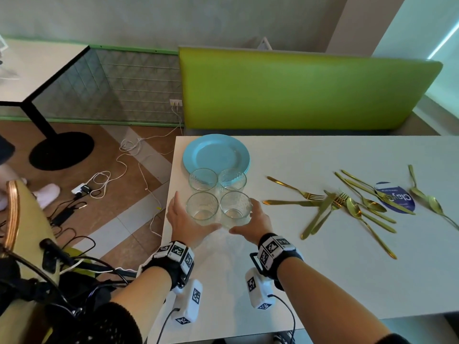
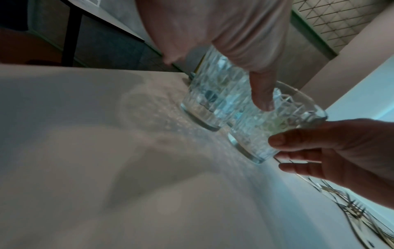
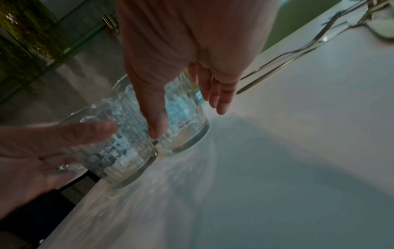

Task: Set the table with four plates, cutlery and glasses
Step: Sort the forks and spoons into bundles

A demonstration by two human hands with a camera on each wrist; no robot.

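Note:
Four clear patterned glasses stand in a tight square near the table's left edge. My left hand lies against the left side of the near-left glass, fingers straight, thumb along its front. My right hand flanks the near-right glass the same way, with fingers straight beside it. Neither hand curls round a glass. The far-left glass and far-right glass stand just behind. A stack of light blue plates sits behind them. Gold cutlery lies scattered to the right.
The white table has its left edge close beside the glasses. A green bench back runs behind it. A round blue sticker lies under the cutlery. Cables cover the floor at left, by another table.

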